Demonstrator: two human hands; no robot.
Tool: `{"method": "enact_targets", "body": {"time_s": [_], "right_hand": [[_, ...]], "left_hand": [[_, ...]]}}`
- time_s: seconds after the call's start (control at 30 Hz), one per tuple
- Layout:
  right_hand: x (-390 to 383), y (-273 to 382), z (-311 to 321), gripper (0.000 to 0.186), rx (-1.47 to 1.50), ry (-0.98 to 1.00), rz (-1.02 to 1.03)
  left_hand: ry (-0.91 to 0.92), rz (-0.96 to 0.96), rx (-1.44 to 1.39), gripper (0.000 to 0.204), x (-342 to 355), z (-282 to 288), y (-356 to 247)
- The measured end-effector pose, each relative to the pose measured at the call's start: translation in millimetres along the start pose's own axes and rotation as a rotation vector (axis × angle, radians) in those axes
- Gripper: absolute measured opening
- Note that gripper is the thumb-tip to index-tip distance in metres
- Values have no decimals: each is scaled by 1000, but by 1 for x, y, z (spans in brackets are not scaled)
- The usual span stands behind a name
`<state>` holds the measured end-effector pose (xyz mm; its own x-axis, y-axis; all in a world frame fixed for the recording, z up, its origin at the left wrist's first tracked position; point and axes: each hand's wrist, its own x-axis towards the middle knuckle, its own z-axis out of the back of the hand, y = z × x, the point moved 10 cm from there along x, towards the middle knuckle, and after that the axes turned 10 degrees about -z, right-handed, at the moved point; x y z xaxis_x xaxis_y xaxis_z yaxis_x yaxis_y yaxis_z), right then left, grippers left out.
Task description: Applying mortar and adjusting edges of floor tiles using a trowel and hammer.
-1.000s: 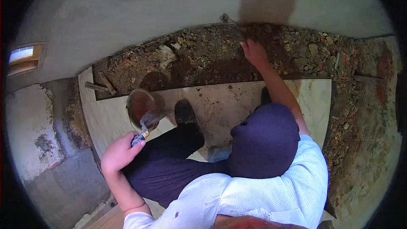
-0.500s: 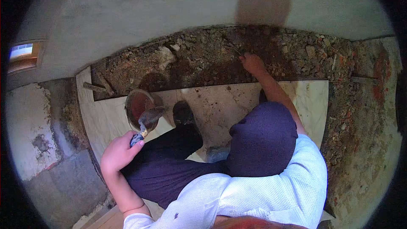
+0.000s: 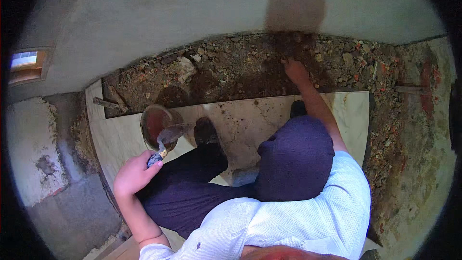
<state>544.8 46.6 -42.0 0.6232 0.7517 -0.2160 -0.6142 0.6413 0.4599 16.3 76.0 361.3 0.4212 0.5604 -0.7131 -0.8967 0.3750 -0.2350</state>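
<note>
My left hand (image 3: 132,173) is wrapped around the handle of a trowel (image 3: 175,133). Its grey metal blade lies over the rim of a round bucket (image 3: 143,124) that has reddish-brown material inside. My right arm stretches forward over the tiles, and my right hand (image 3: 296,73) is low over a strip of rubble and soil (image 3: 231,70). Its fingers are curled together at the dirt, in shadow; what they hold, if anything, is too dark to make out.
Marble-patterned tiles (image 3: 346,110) border the rubble, with dirt crumbs scattered over them. My shoes (image 3: 206,130) stand on the tiles. A plain wall (image 3: 192,9) rises behind. Wood scraps (image 3: 113,102) lie at the far left corner, and more rubble (image 3: 382,163) runs along the right wall.
My right hand has shifted slightly to the right over the rubble. The trowel blade has turned, showing more of its flat face, while my left hand stays nearly in place.
</note>
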Motion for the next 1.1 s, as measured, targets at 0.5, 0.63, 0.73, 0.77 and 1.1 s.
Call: {"method": "enact_targets", "body": {"time_s": [0.5,0.63,0.73,0.77,1.1], "right_hand": [[-12,-16,9,49,36,-41,-38],[-36,-4,24,45,232,-117,-155],[-40,-31,13,47,56,-204,-32],[-43,-30,0,47,-16,-36,-99],[-133,-50,35,45,40,-49,-218]], "left_hand": [[39,29,56,47,9,2,-11],[-54,18,33,48,-12,15,0],[-39,-43,57,48,7,3,4],[-31,-38,72,47,5,-2,8],[-23,-160,146,54,-1,-2,-1]]}}
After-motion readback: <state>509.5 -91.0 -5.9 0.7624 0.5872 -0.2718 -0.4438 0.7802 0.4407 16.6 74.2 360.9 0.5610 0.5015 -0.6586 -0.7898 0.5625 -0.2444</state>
